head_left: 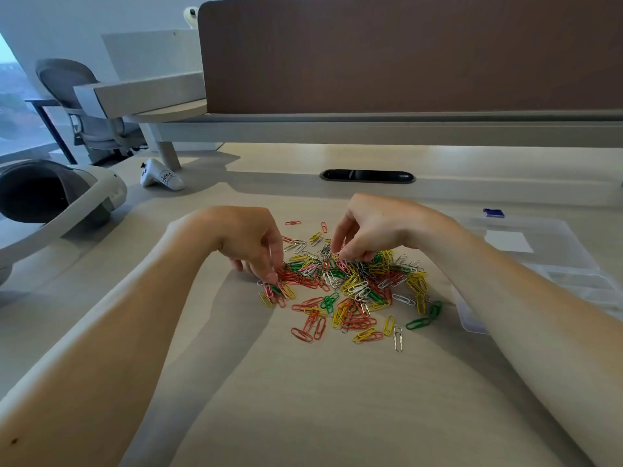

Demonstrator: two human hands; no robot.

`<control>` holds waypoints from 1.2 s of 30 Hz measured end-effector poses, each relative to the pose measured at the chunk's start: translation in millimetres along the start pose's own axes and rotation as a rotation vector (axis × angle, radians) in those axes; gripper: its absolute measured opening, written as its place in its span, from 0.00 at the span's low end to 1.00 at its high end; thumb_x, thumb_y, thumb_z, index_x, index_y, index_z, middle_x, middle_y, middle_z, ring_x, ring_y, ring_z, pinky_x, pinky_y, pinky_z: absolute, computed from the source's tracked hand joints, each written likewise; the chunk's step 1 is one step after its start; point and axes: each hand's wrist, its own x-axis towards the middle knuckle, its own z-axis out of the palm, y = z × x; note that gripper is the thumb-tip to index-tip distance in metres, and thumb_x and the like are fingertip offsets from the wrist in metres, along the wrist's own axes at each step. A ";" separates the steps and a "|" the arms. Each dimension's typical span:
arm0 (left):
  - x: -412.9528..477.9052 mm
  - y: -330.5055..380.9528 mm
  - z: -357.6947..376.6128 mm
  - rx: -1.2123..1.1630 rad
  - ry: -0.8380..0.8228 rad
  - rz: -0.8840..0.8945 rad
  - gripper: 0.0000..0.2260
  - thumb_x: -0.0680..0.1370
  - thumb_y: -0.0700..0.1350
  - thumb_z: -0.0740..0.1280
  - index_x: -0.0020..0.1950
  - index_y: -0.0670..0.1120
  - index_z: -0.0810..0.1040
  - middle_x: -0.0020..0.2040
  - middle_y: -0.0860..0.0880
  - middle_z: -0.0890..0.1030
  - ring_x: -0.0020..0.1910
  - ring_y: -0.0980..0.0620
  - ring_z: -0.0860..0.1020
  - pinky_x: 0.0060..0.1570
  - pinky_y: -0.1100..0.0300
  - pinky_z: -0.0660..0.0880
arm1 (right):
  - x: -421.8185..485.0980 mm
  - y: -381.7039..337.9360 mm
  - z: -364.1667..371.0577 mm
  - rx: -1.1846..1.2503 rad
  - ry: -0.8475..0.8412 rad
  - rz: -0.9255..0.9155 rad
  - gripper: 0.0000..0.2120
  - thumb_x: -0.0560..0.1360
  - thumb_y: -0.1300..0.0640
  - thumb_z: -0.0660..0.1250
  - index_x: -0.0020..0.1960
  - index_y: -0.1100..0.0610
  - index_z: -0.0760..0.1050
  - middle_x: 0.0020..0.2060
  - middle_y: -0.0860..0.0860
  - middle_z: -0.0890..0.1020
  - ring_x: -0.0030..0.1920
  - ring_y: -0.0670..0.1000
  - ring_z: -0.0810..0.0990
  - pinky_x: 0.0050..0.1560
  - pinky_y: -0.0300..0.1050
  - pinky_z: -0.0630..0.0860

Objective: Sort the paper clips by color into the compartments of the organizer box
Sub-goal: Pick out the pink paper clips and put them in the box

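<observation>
Nearest me, both bare forearms reach out over the pale, matte wood-grain desk. Past them lies the loose heap of paper clips, thin bent-wire loops coated in red, green, yellow, pink and white, with a few of bare silver. They are tangled thickest in the middle and scattered singly toward me, and all that I can see are on the desk, none in the box. My left hand arches over the heap's left edge, its fingers curled down, with thumb and forefinger drawn narrow on a red-and-green cluster of clips. My right hand hangs over the far middle of the heap, and its fingers are pinched almost together, tips touching the clips. I cannot tell whether one is actually held between them. To the right, just beside the heap, sits the organizer box, flat, clear plastic with rounded corners. It has a white rectangular label and a small blue piece at its far edge. At far left rests a white and grey VR headset with a smooth curved band, and a white controller beyond it. A dark oval cable slot sits in the desk, below a brown partition panel.
</observation>
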 end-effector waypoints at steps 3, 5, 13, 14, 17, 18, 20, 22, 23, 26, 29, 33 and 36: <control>4.9 -1.1 3.7 -0.024 0.010 0.045 0.04 0.70 0.41 0.76 0.44 0.46 0.84 0.40 0.49 0.84 0.36 0.57 0.81 0.36 0.63 0.77 | -2.0 -2.2 2.3 -0.069 -0.036 0.001 0.08 0.74 0.65 0.68 0.49 0.57 0.84 0.36 0.50 0.83 0.37 0.47 0.80 0.39 0.40 0.80; 6.1 -1.2 4.7 -0.021 0.026 0.084 0.02 0.72 0.40 0.74 0.42 0.47 0.83 0.41 0.45 0.83 0.34 0.57 0.80 0.36 0.63 0.78 | -3.3 -3.4 3.0 -0.054 -0.038 0.014 0.08 0.75 0.65 0.67 0.47 0.58 0.84 0.34 0.49 0.81 0.36 0.47 0.79 0.38 0.39 0.80; 8.5 -5.2 1.7 -0.099 0.192 0.153 0.06 0.73 0.37 0.72 0.40 0.48 0.82 0.35 0.49 0.83 0.34 0.53 0.81 0.40 0.58 0.81 | -3.3 -1.0 1.8 0.053 0.042 0.040 0.04 0.72 0.61 0.74 0.42 0.61 0.82 0.33 0.53 0.83 0.34 0.48 0.82 0.35 0.39 0.80; 8.9 -5.4 1.8 -0.102 0.199 0.156 0.06 0.73 0.38 0.72 0.40 0.48 0.82 0.35 0.50 0.83 0.34 0.54 0.81 0.39 0.59 0.81 | -2.6 -1.3 2.8 0.044 0.042 0.046 0.05 0.71 0.60 0.75 0.42 0.61 0.82 0.32 0.53 0.83 0.33 0.47 0.82 0.35 0.39 0.80; 8.9 -4.8 2.3 -0.074 0.196 0.156 0.06 0.74 0.38 0.72 0.42 0.49 0.82 0.34 0.52 0.82 0.31 0.58 0.79 0.34 0.63 0.78 | -1.1 -3.5 7.2 -0.019 0.004 0.068 0.06 0.70 0.58 0.76 0.43 0.60 0.83 0.36 0.53 0.85 0.32 0.46 0.82 0.34 0.38 0.80; 8.5 -4.7 2.2 -0.056 0.193 0.153 0.06 0.74 0.39 0.71 0.42 0.50 0.82 0.35 0.52 0.83 0.32 0.58 0.78 0.34 0.64 0.78 | -0.6 -4.1 8.7 -0.045 -0.005 0.075 0.05 0.70 0.58 0.76 0.44 0.59 0.83 0.37 0.53 0.85 0.32 0.46 0.82 0.34 0.38 0.80; 7.3 -4.7 1.4 -0.015 0.184 0.143 0.06 0.74 0.39 0.70 0.42 0.50 0.82 0.37 0.50 0.83 0.34 0.56 0.79 0.34 0.64 0.77 | 0.3 -4.4 10.5 -0.096 -0.008 0.079 0.04 0.70 0.58 0.76 0.43 0.58 0.83 0.40 0.54 0.85 0.32 0.46 0.82 0.33 0.37 0.79; 6.3 -4.9 0.8 0.024 0.170 0.130 0.04 0.74 0.41 0.70 0.44 0.50 0.82 0.38 0.51 0.83 0.34 0.56 0.79 0.33 0.64 0.76 | 0.6 -4.7 11.0 -0.135 -0.009 0.075 0.03 0.71 0.58 0.75 0.42 0.56 0.82 0.40 0.54 0.85 0.33 0.46 0.82 0.32 0.36 0.79; 6.0 -4.8 0.8 0.045 0.165 0.122 0.04 0.74 0.41 0.71 0.45 0.49 0.83 0.38 0.52 0.83 0.34 0.56 0.78 0.33 0.64 0.75 | 0.5 -5.0 11.2 -0.149 -0.010 0.069 0.03 0.71 0.58 0.75 0.41 0.56 0.82 0.40 0.53 0.85 0.34 0.47 0.82 0.32 0.36 0.78; 5.7 -4.2 0.8 0.106 0.175 0.105 0.03 0.74 0.42 0.72 0.45 0.51 0.82 0.39 0.51 0.83 0.34 0.58 0.77 0.34 0.65 0.73 | 0.9 -4.8 11.7 -0.172 -0.014 0.054 0.03 0.73 0.58 0.73 0.40 0.54 0.81 0.39 0.51 0.83 0.36 0.47 0.81 0.32 0.36 0.78; 3.4 -6.3 -2.4 0.104 0.163 0.089 0.06 0.74 0.41 0.72 0.45 0.52 0.82 0.40 0.49 0.84 0.36 0.57 0.78 0.36 0.64 0.74 | 0.8 -3.7 10.6 -0.163 -0.001 0.038 0.05 0.74 0.58 0.72 0.39 0.54 0.80 0.37 0.50 0.82 0.33 0.45 0.80 0.30 0.35 0.75; 2.3 -12.0 -5.0 0.135 0.156 0.037 0.07 0.72 0.43 0.73 0.46 0.54 0.81 0.40 0.51 0.83 0.46 0.50 0.80 0.50 0.54 0.78 | 0.5 -1.7 5.5 -0.103 0.021 0.036 0.05 0.74 0.58 0.72 0.39 0.54 0.80 0.33 0.49 0.82 0.31 0.44 0.79 0.31 0.36 0.75; 4.6 -8.8 -0.6 0.127 0.178 0.053 0.08 0.70 0.49 0.76 0.48 0.53 0.82 0.40 0.54 0.83 0.46 0.53 0.79 0.51 0.56 0.73 | 0.0 -0.2 2.8 -0.075 0.021 0.032 0.03 0.73 0.59 0.74 0.40 0.56 0.82 0.33 0.50 0.83 0.32 0.45 0.81 0.33 0.37 0.77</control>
